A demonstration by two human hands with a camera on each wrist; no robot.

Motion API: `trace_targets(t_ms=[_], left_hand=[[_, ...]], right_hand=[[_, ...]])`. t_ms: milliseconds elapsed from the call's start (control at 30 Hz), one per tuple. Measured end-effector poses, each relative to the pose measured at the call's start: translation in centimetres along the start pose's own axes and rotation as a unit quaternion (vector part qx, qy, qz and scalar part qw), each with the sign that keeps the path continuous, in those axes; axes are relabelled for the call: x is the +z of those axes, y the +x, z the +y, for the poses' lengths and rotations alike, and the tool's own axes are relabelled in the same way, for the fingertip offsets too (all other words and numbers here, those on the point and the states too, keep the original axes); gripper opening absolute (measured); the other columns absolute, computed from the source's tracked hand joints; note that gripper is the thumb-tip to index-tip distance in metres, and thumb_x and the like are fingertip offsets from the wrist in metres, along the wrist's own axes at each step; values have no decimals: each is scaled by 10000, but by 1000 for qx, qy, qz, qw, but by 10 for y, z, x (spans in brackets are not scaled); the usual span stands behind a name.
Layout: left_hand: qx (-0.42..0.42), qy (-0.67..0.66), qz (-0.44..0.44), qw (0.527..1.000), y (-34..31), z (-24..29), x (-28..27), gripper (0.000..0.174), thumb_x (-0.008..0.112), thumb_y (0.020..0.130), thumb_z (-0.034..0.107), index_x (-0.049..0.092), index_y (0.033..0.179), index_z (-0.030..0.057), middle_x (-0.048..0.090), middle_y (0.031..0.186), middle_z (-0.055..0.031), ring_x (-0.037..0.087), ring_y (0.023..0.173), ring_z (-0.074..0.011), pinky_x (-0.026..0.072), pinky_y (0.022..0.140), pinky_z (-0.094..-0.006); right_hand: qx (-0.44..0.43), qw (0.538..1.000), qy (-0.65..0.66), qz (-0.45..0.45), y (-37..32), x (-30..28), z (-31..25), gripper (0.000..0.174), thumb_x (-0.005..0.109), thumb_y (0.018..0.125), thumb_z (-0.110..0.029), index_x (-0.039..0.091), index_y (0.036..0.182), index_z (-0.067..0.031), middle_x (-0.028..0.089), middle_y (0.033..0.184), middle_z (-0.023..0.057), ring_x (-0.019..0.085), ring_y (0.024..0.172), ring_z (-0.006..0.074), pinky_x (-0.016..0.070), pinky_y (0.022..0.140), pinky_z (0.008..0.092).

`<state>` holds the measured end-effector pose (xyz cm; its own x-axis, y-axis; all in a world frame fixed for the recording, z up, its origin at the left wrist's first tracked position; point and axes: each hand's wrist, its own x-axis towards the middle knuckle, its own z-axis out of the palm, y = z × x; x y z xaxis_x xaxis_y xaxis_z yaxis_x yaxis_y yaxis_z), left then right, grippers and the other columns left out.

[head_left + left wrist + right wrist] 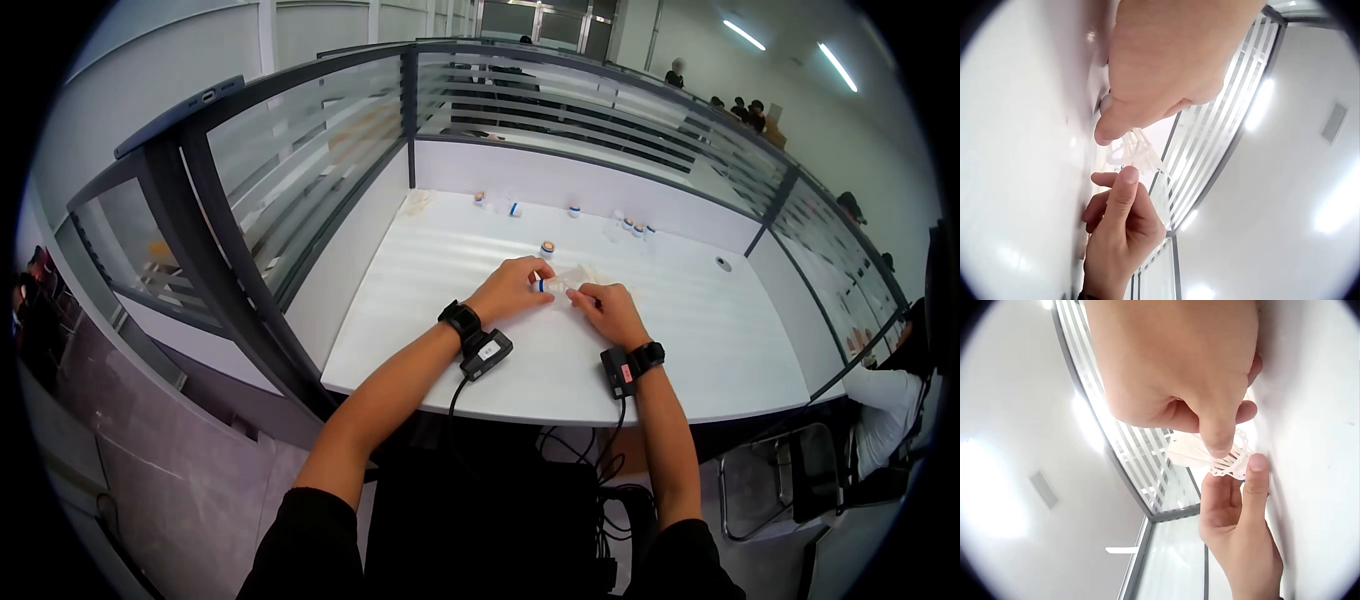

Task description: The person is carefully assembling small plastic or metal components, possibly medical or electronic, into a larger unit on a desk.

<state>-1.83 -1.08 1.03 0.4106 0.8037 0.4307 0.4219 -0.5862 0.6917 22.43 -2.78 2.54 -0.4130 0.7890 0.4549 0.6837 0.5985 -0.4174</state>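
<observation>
A white plastic shuttlecock with a blue band lies between the two hands, close over the table. My left hand holds it at the banded end, thumb and fingers on either side. From the other side, my right hand pinches its open skirt. The right wrist view shows the slatted skirt under the right fingertips, with the left thumb beside it. Most of the base is hidden by fingers. Just behind the hands lies a pale, thin, crumpled piece. Another shuttlecock stands beyond the left hand, its cork upward.
Several more shuttlecocks are spread along the back of the white table. A pale crumpled piece lies in the back left corner. Low partitions enclose the table. Cables hang from both wrist cameras at the front edge.
</observation>
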Motion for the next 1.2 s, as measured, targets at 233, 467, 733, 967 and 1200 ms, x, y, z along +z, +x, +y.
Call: trace_targets(t_ms=[233, 467, 733, 967, 1200], left_hand=[[26, -18, 31, 999, 0, -4, 4, 356, 824, 803, 219, 705, 1079, 29, 696, 965, -120, 615, 872, -237, 517, 798, -358], [4, -12, 3, 1000, -1, 0, 0, 375, 814, 818, 240, 704, 1106, 26, 711, 1028, -106, 624, 902, -216, 517, 844, -355], [10, 0, 3, 1000, 0, -5, 1, 381, 808, 827, 249, 706, 1119, 27, 720, 1059, -106, 636, 923, -216, 519, 875, -355], [2, -6, -1, 1000, 0, -4, 2, 385, 811, 825, 242, 702, 1123, 24, 717, 1068, -104, 629, 932, -203, 515, 892, -355], [28, -12, 21, 999, 1, -5, 4, 371, 817, 794, 220, 700, 1084, 21, 700, 983, -118, 617, 867, -230, 521, 802, -356]], right_hand=[[-1, 1000, 2, -1, 0, 1, 0, 355, 678, 978, -355, 762, 832, -42, 670, 669, 180, 645, 589, 341, 497, 589, 412], [2, 1000, 3, -6, -1, 1, -1, 340, 684, 974, -336, 762, 829, -38, 675, 679, 184, 646, 590, 344, 498, 593, 413], [-5, 1000, -2, -2, -1, 1, -2, 340, 680, 977, -335, 762, 828, -41, 675, 680, 184, 643, 592, 352, 495, 591, 417], [1, 1000, -5, -5, 0, 2, 1, 345, 674, 981, -335, 757, 824, -39, 674, 681, 185, 644, 592, 357, 491, 585, 423], [-11, 1000, 2, 3, 0, 1, 2, 341, 674, 982, -334, 755, 830, -39, 665, 671, 182, 634, 583, 355, 485, 581, 423]])
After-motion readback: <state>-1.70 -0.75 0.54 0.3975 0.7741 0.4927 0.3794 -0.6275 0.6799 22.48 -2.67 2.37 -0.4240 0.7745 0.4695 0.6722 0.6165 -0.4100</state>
